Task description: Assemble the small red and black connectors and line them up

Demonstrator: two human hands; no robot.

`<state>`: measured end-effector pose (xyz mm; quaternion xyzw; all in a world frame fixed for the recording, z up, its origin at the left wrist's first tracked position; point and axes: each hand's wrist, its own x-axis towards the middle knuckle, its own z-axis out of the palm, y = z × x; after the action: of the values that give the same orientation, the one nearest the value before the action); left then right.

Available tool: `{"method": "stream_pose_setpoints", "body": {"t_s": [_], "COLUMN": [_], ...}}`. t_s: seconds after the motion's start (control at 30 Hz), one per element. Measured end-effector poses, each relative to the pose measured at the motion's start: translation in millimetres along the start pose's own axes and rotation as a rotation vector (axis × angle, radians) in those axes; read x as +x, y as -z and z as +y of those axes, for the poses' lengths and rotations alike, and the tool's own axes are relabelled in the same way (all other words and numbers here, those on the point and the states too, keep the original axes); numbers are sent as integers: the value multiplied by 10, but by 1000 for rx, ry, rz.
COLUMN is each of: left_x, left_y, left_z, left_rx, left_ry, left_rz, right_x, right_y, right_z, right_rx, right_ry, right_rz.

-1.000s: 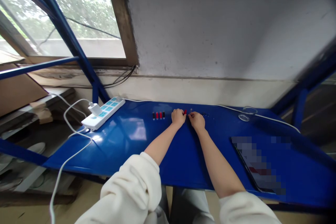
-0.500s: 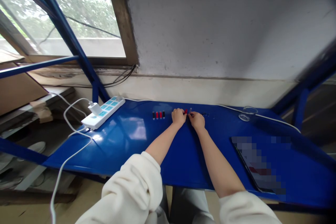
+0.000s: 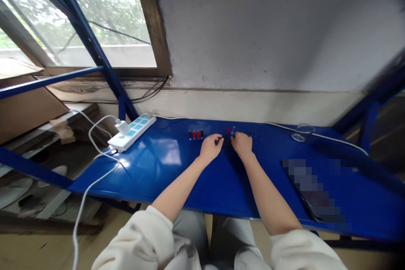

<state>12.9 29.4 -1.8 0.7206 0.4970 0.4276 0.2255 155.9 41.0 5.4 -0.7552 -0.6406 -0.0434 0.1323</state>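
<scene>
My left hand [image 3: 211, 147] is just above the blue tabletop, its thumb and forefinger curved with a gap between them. I see nothing clearly held in it. My right hand [image 3: 242, 144] is lowered to the table with fingers curled down; whatever is under the fingertips is hidden. Just beyond and between the hands stand a small red piece [image 3: 228, 130] and a small clear piece [image 3: 233, 130]. Left of my left hand, small black and red cylinders [image 3: 196, 135] with clear ends form a short row. Tiny dark pieces [image 3: 252, 134] lie beside my right fingers.
A white power strip [image 3: 131, 133] with a plugged-in adapter lies at the table's left, its cord hanging over the front edge. Clear round dishes [image 3: 298, 137] sit at the back right near a white cable. A dark flat tablet-like thing [image 3: 308, 194], partly blurred, lies right.
My left hand has let go of the red piece, which now stands on the table, and drawn back left. My right hand has left the clear piece and turned more palm-down. The view has shifted slightly.
</scene>
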Motion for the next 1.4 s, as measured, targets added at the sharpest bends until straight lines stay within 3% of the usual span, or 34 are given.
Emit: {"method": "stream_pose_setpoints", "body": {"t_s": [0.1, 0.27, 0.43, 0.77, 0.9, 1.03, 1.13, 1.27, 1.4], "left_x": [-147, -177, -132, -173, -177, -199, -225, -239, -202], "left_y": [198, 410, 475, 384, 381, 385, 380, 353, 322], "left_z": [-18, -63, -52, -63, -36, 49, 84, 46, -24], "left_rx": [-218, -606, -833, -815, -730, -613, -503, -420, -552], "left_ry": [87, 203, 331, 321, 274, 204, 120, 75, 110], "left_rz": [101, 456, 599, 528, 484, 446, 342, 204, 180], "right_x": [-75, -104, -58, -29, -67, -222, -352, -414, -382], "right_y": [37, -127, -249, -296, -161, 87, 211, 214, 152], "right_z": [-170, -490, -715, -969, -846, -634, -502, -378, -311], "right_rx": [131, 481, 400, 386, 500, 441, 333, 354, 678], "right_ry": [106, 284, 302, 201, 180, 388, 463, 448, 327], "right_rz": [-20, -101, -106, -75, -80, -58, -31, 15, 137]}}
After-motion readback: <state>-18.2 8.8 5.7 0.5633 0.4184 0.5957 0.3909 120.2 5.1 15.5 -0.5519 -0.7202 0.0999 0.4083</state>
